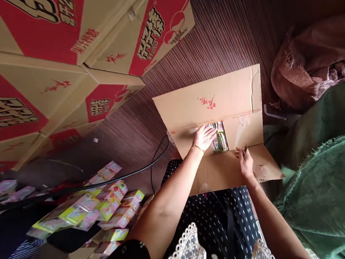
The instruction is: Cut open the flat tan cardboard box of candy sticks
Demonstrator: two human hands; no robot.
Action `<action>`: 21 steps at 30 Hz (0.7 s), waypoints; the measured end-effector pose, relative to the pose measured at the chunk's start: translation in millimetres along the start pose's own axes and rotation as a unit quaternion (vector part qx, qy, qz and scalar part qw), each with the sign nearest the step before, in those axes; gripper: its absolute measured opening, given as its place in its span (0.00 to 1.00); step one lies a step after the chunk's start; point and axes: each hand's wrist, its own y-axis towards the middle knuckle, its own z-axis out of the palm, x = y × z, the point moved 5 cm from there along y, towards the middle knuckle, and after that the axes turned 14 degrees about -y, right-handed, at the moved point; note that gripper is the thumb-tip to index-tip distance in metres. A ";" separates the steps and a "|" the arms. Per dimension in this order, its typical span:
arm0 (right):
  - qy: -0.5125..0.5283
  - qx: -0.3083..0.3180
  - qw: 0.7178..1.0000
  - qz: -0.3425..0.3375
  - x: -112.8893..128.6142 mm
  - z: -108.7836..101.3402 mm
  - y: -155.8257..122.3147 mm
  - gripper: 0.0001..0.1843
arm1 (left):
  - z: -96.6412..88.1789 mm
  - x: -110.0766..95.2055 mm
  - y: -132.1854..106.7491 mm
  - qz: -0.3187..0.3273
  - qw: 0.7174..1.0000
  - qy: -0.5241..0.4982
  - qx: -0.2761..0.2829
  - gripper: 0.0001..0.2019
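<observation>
A brown cardboard box (pixel 224 102) rests on my lap with its flaps partly folded over. Through the gap between the flaps show several small colourful packets (pixel 221 139). My left hand (pixel 204 137) lies flat with fingers spread on the left flap, at the edge of the gap. My right hand (pixel 245 161) presses on the near right flap, fingers bent, and a small dark thing sticks up between its fingers; I cannot make out what it is.
Tall stacks of red and tan printed cartons (pixel 60 53) stand at the left. A pile of pink and yellow packets (pixel 104 208) lies on the floor at lower left, crossed by a black cable (pixel 144 167). Green cloth (pixel 329 177) and pink cloth (pixel 320 50) sit at the right.
</observation>
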 end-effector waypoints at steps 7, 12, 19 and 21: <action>0.350 -0.119 0.923 0.104 78.6 46.3 71.8 0.10 | 31.2 7.6 1.0 0.025 0.988 -0.130 -0.077 0.19; 0.465 -0.074 0.877 0.101 101.8 41.0 96.5 0.06 | 26.5 3.5 -7.2 0.014 0.995 -0.071 -0.073 0.11; 0.496 -0.182 0.842 0.103 108.7 -6.6 142.7 0.09 | 32.7 -0.2 -10.2 0.041 0.990 -0.120 -0.064 0.07; 0.483 -0.165 0.853 0.108 106.5 -10.0 156.8 0.07 | 33.1 2.4 -10.4 0.056 0.990 -0.104 -0.072 0.06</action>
